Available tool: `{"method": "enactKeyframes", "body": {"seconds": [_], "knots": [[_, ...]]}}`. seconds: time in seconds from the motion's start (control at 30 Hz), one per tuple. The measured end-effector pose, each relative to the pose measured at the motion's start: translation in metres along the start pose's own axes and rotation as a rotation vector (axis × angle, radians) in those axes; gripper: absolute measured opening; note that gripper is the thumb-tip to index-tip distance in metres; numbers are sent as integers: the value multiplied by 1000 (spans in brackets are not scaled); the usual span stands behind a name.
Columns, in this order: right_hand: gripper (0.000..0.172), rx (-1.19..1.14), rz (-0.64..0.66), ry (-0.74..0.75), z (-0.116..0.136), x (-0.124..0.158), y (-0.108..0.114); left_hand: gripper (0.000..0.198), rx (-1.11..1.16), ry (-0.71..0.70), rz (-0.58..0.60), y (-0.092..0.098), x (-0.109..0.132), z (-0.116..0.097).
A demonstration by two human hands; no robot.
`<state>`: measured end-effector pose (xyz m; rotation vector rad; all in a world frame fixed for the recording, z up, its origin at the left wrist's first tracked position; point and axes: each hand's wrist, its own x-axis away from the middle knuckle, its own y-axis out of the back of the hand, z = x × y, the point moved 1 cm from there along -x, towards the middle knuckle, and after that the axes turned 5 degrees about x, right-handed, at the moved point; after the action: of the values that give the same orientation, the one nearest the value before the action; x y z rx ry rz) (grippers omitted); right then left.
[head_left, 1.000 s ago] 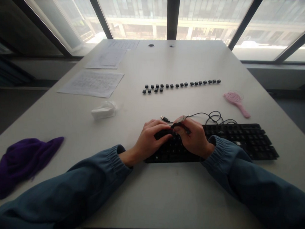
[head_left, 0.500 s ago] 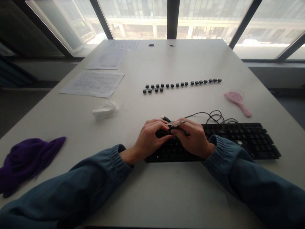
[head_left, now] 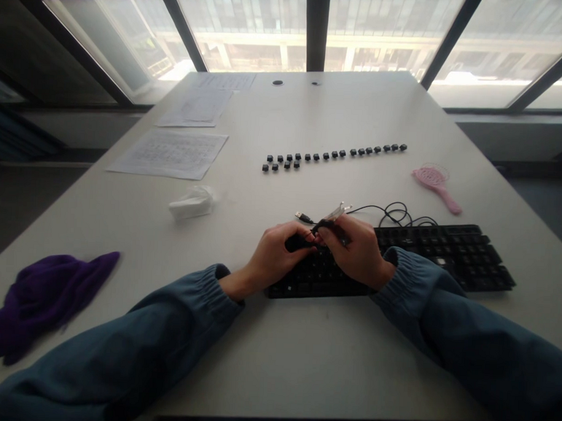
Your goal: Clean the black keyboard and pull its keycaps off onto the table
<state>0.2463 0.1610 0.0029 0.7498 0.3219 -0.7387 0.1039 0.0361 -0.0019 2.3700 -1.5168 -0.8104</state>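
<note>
A black keyboard [head_left: 434, 249] lies across the front of the table, its left part under both my hands. My right hand [head_left: 357, 247] is closed on a keycap puller [head_left: 337, 213], dark at the body, with thin pale metal prongs pointing up and away. Close beside it, my left hand [head_left: 279, 250] curls over the keyboard's upper left area. Its thumb and forefinger come together near the right fingertips; what they pinch, if anything, is too small to make out. Behind the keyboard, black keycaps [head_left: 326, 155] stand in one long row and one short row.
The keyboard's cable [head_left: 396, 211] coils behind it, with a USB plug [head_left: 303, 217] near my hands. A pink hairbrush [head_left: 436, 184] lies to the right. On the left are a tissue pack [head_left: 193, 204], printed papers [head_left: 170, 152] and a purple cloth [head_left: 51, 301].
My right hand has lifted slightly and turned the keycap puller, so its prongs now point up and away. My left hand stays nearly in place. The keycap rows look the same.
</note>
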Motion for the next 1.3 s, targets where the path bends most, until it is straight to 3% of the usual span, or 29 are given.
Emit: {"method": "enactKeyframes", "body": {"seconds": [0.23,0.57,0.7,0.77,0.87,1.03,1.17,1.3], "knots": [[12,-254,-29,-205,-2,-4,-3,34,-48,-40,-23,3,3,-2],[20,-336,-55,-281,-4,-7,-5,16,-73,-83,-67,8,0,-2],[20,-341,-42,-277,-5,-7,-6,23,-198,-174,-200,31,-33,10],[19,-337,-31,-271,-6,-7,-6,27,-286,-195,-275,45,-61,25],[18,-334,-26,-270,-7,-7,-6,31,-408,-199,-278,55,-108,53],[18,-357,-11,-278,-8,-5,-8,26,-576,-161,-153,44,-162,85],[17,-338,10,-275,-8,-5,-8,20,-681,-134,-103,34,-180,95],[13,-341,21,-267,-5,-5,-7,26,-733,-125,-59,29,-188,100]]}}
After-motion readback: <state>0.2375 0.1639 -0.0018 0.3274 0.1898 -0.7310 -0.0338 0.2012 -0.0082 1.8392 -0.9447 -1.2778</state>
